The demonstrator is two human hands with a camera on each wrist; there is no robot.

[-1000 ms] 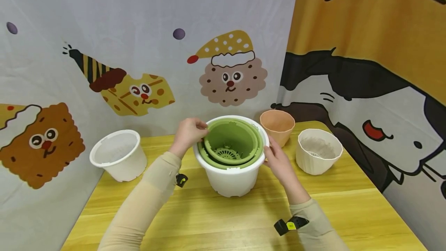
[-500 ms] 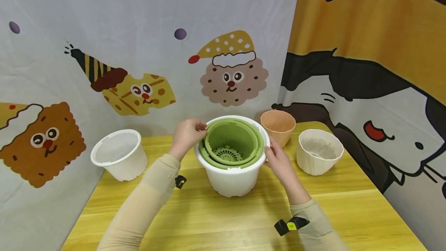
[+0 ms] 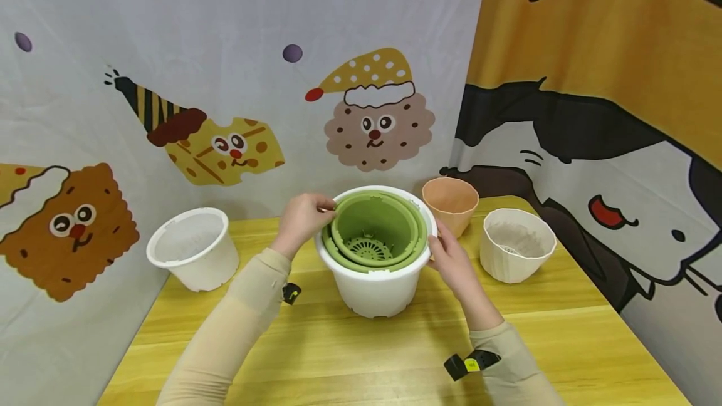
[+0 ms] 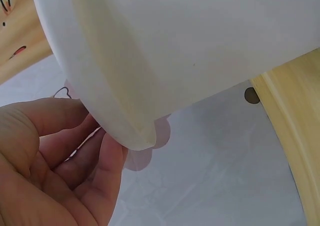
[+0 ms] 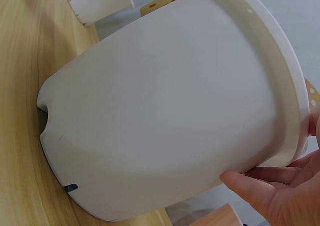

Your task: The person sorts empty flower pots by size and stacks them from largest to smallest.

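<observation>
A large white flower pot stands upright on the table, with two green flower pots nested inside it. The inner green one has a slotted bottom. At the left side of the rim, my left hand holds on with bent fingers; in the left wrist view its fingertips are partly hidden behind the white lip. My right hand grips the rim on the right. From the right wrist camera, one fingertip presses the white wall below the lip and other fingers reach around the rim.
A white pot stands at the left of the wooden table. To the right are a peach-coloured pot and a cream ribbed pot. A cartoon-printed curtain hangs behind.
</observation>
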